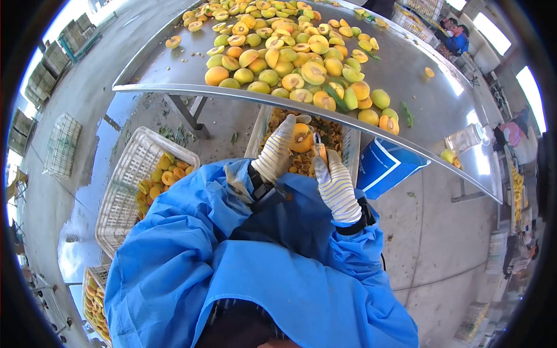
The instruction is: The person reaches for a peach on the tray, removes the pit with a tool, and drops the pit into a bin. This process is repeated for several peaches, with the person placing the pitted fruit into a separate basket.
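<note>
Below the table's near edge, my left hand point(275, 152), in a striped work glove, is closed around a yellow peach half point(301, 140) with its cut face and dark centre showing. My right hand point(337, 190), gloved alike, grips a small pitting tool point(320, 152) with an orange handle. The tool's metal end is right beside the peach half. Beneath both hands sits a crate of peach scraps point(335, 139), brown and orange, partly covered by my gloves. Many peach halves point(284, 64) lie heaped on the metal table point(168, 66) in front.
A white crate point(119, 180) with peach halves stands at my left, and another crate point(87, 307) lies behind it. A blue bin point(386, 168) is under the table at right. A clear jar point(464, 139) rests near the table's right corner. Other people point(455, 40) are at far right.
</note>
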A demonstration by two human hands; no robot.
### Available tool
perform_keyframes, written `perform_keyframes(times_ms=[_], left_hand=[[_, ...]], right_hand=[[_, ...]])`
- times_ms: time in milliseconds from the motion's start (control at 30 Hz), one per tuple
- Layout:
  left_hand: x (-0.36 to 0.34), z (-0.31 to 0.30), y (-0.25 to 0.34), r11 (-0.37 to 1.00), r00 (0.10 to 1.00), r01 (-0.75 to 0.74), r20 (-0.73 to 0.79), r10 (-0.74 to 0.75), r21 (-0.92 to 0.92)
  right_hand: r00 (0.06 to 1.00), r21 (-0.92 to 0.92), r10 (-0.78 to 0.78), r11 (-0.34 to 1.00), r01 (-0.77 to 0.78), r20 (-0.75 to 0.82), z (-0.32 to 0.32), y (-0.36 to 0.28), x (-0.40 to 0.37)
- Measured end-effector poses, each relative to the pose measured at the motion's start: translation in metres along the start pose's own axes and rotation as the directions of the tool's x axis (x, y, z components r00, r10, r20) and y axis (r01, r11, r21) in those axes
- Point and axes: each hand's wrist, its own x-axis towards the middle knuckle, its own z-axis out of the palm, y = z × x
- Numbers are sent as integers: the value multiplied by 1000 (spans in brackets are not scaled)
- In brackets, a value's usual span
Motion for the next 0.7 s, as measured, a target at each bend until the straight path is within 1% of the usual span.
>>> perform_keyframes(times_ms=[67,100,200,233,333,433,467,500,567,600,633,667,700], left_hand=[[-1,-3,-3,999,999,14,41,-16,44],[-2,-3,-4,998,998,20,63,-24,66],[-4,1,-11,994,1000,-21,-13,23,105],[-6,1,-13,992,999,-22,-27,25,125],[-11,0,-15,979,997,-29,-59,41,200],[-9,0,-16,954,993,-49,-89,79,297],[-7,-4,-16,944,995,-42,-69,69,328],[-7,-8,-15,933,997,-35,-54,58,357],[-3,-14,-14,897,999,-25,-32,43,442],[-2,-11,-11,915,999,16,-47,3,403],[-4,-4,-6,930,997,64,-65,-43,363],[-6,0,-2,940,992,119,-88,-95,321],[-2,2,-1,936,982,189,-63,-178,298]], right_hand=[[996,-127,-84,989,80,-24,7,2,0],[988,-284,-146,951,124,-59,12,6,0],[991,-415,-126,904,101,-34,15,2,2],[987,-476,-155,871,120,-35,16,-3,0],[995,-511,-101,856,79,-14,24,-2,-3],[996,-480,12,877,32,88,22,-8,-5],[991,-478,44,878,21,124,22,-8,-6],[986,-430,85,903,-15,144,21,-5,-6],[992,-293,-30,954,65,124,21,4,-5],[991,-219,-80,970,102,109,24,13,-6],[994,-35,-35,999,39,106,31,25,-4],[997,-34,-23,999,26,71,32,33,-7],[999,-33,-9,999,10,36,29,28,-4]])
